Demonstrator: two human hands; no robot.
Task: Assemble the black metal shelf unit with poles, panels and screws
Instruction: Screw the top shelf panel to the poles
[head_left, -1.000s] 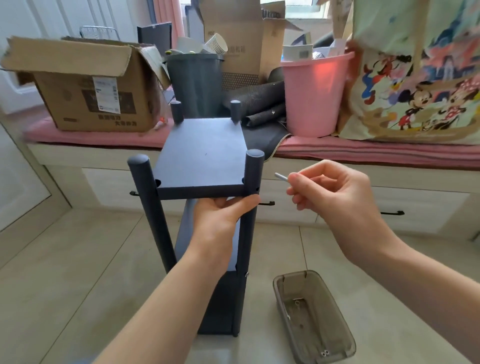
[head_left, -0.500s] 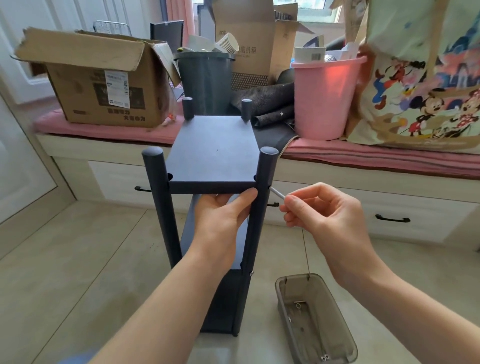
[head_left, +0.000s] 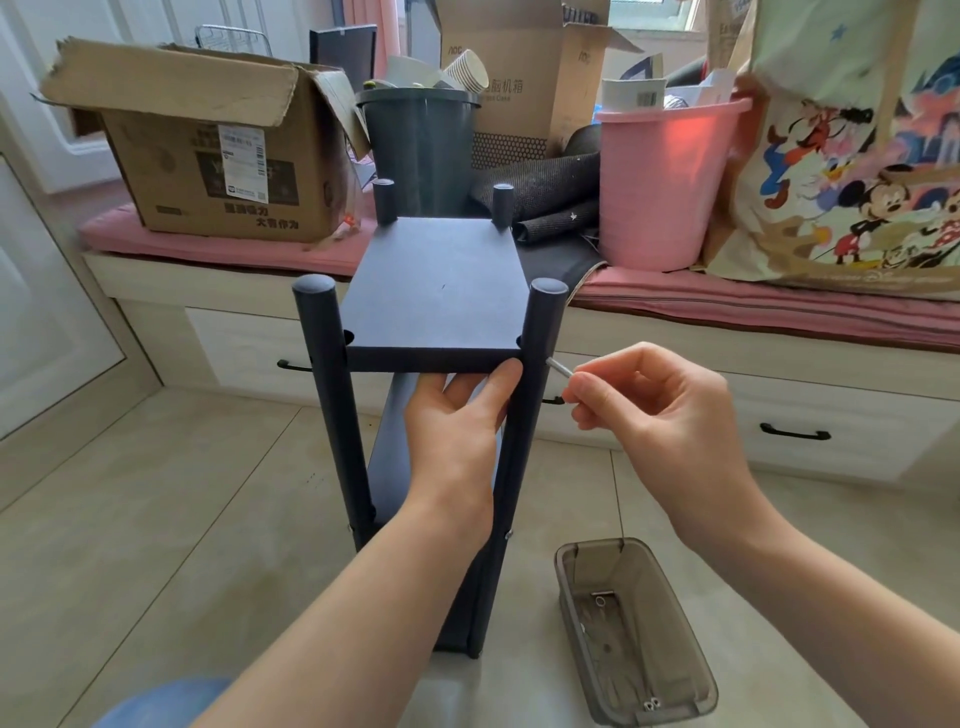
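Head view shows the black shelf unit (head_left: 426, 395) standing upright on the tiled floor, its top panel (head_left: 436, 291) sitting between four poles. The left hand (head_left: 457, 431) reaches under the near edge of that panel, fingers straight and pressing up against its underside, thumb lying along the front lip; nothing is clasped, the grip is released and simply props the panel level. Just beside it, on the far side of the near right pole (head_left: 524, 415), the right hand (head_left: 654, 410) pinches a small silver screw (head_left: 560, 367) between thumb and forefinger, its tip touching the pole's outer face at the height of the panel edge.

The step in hand looks like fastening the top panel to this pole. Whether the tip already sits in a hole cannot be told. The next move probably calls for keeping the panel's hole lined up with the pole's, then turning the screw by fingertip until the thread bites, while the left hand holds the panel steady.

Below the right hand, a smoky plastic tray (head_left: 691, 696) on the floor holds a few more small fasteners.
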